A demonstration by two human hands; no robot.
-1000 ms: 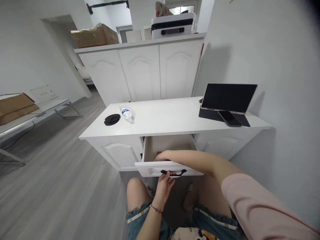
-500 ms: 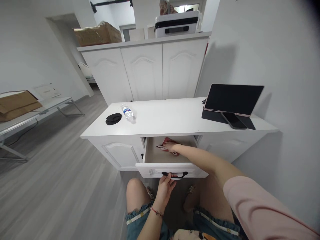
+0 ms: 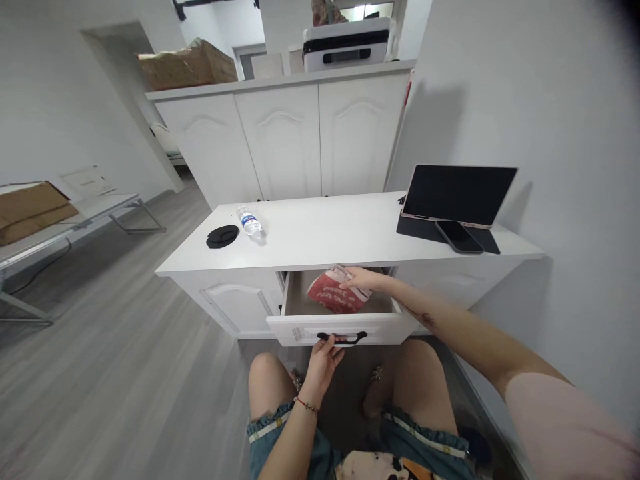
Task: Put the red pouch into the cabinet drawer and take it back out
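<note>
A white drawer (image 3: 290, 328) is pulled out from the white desk. My left hand (image 3: 324, 363) has its fingers closed around the black drawer handle (image 3: 357, 339). Over the drawer's inside, my right hand (image 3: 364, 279) grips the upper edge of a red cloth (image 3: 337, 293) with white lettering. The cloth hangs spread out, its pale underside showing along the top. Whether its lower edge touches the drawer bottom I cannot tell.
On the desktop (image 3: 320, 233) lie a clear plastic bottle (image 3: 250, 223) and a black round object (image 3: 223, 237) at left. At right a tablet (image 3: 457, 195) stands on its dark cover, with a phone (image 3: 459, 237) before it. My knees flank the drawer front.
My right hand has lifted the red cloth off the drawer bottom, and more of its lettered face shows. My left hand stays on the handle. The view has shifted slightly.
</note>
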